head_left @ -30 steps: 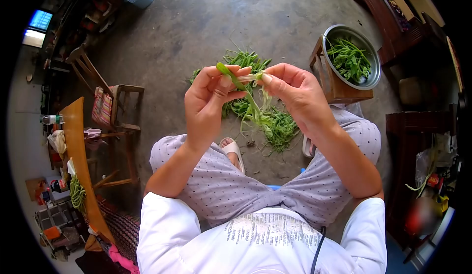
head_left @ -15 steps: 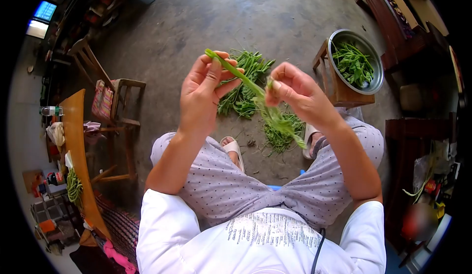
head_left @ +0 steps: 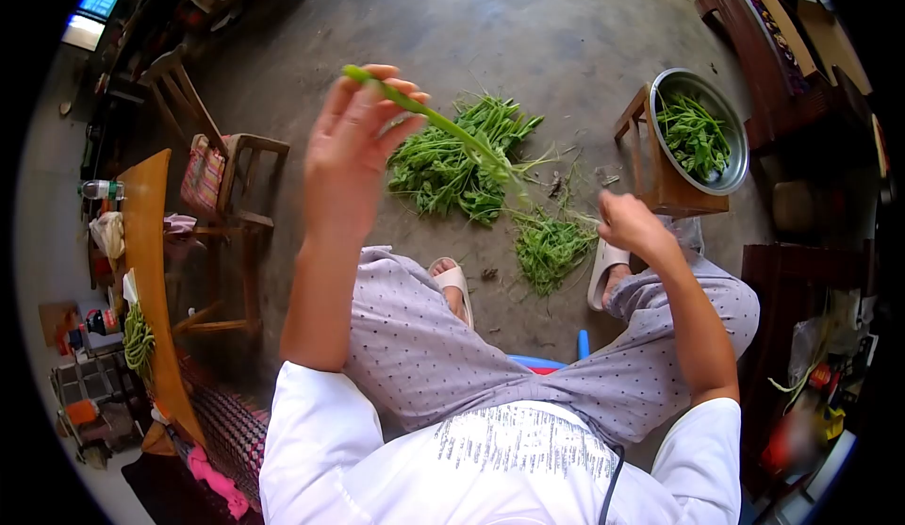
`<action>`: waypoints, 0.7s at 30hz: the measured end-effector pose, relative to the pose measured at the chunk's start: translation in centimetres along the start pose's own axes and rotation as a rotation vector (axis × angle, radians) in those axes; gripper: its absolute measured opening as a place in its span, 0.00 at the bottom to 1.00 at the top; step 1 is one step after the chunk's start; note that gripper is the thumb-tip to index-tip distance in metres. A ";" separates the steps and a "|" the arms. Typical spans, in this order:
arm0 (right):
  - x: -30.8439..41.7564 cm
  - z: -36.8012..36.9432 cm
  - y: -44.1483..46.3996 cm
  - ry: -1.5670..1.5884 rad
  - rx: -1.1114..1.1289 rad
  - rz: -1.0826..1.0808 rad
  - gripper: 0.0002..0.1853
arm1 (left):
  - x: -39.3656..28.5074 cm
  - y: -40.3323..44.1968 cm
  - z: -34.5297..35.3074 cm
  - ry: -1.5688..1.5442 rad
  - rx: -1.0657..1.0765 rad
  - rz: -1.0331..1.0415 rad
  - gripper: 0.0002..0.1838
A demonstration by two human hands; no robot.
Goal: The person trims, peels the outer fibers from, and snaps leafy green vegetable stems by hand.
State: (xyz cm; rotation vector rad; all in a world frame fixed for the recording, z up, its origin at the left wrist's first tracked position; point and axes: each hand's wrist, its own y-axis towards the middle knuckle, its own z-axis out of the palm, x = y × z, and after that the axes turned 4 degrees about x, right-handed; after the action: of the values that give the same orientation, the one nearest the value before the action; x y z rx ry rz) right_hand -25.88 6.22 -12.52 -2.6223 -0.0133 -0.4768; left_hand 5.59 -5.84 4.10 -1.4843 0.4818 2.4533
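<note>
Since the last frame your hands have parted: your left hand has moved up and left, your right hand down and right, near the small heap of greens. Your left fingers pinch a green stalk, slanting across the upper centre above the larger pile. Your right fingers are curled, their tips hidden; whether they hold anything, I cannot tell. The stalk's lower end is blurred. Both piles lie on the grey floor; at upper right, a metal bowl of greens sits on a wooden stool.
</note>
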 end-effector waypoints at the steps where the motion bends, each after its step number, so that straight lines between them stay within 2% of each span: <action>1: 1.1 -1.6 -0.5 0.170 -0.180 -0.078 0.10 | 0.7 -0.3 0.6 0.075 0.050 -0.040 0.13; 3: 4.6 -6.1 -2.0 0.489 -0.216 -0.121 0.11 | 1.9 -0.8 1.7 0.142 0.106 -0.085 0.12; 5: 7.7 -9.0 -3.5 0.756 -0.366 -0.229 0.09 | 3.4 -1.7 2.6 0.244 0.267 -0.113 0.12; 7: 9.4 -10.6 -4.8 0.941 -0.419 -0.332 0.06 | 4.4 -2.4 3.4 0.268 0.292 -0.119 0.11; 8: 9.5 -10.6 -4.9 0.978 -0.459 -0.429 0.05 | 4.6 -2.8 3.9 0.303 0.310 -0.122 0.11; 11: 10.9 -11.2 -5.9 1.052 -0.481 -0.449 0.06 | 5.4 -3.3 4.8 0.341 0.325 -0.105 0.09; 15: 11.9 -11.6 -6.6 1.076 -0.468 -0.415 0.07 | 6.1 -3.7 5.5 0.447 0.316 -0.026 0.09; 17: 11.8 -11.6 -6.7 1.065 -0.421 -0.389 0.07 | 5.8 -3.7 6.0 0.657 0.321 0.034 0.08; 21: 11.7 -11.2 -6.4 1.011 -0.459 -0.369 0.07 | 6.1 -3.5 6.1 0.782 0.325 0.181 0.08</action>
State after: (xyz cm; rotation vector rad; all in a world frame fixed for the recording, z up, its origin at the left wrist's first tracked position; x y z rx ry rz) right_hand -19.20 6.00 3.57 -2.4621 -0.0659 -2.0713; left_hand -0.93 -0.02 0.76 -2.2682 1.1274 1.6835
